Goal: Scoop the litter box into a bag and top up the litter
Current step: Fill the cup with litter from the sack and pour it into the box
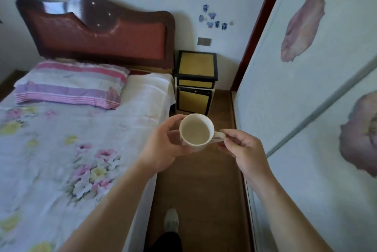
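Note:
A white mug [196,130] is held in front of me above the floor strip between bed and wardrobe. It looks empty inside. My left hand [163,145] wraps around its left side and underside. My right hand [242,149] pinches the mug's handle [219,137] between thumb and fingers. No litter box, scoop, bag or litter shows in the head view.
A bed [61,149] with a floral sheet and striped pillow [71,84] fills the left. A yellow and black nightstand [194,82] stands at the far end of the brown floor strip [204,190]. Sliding wardrobe doors [306,88] line the right. My shoe [171,220] is below.

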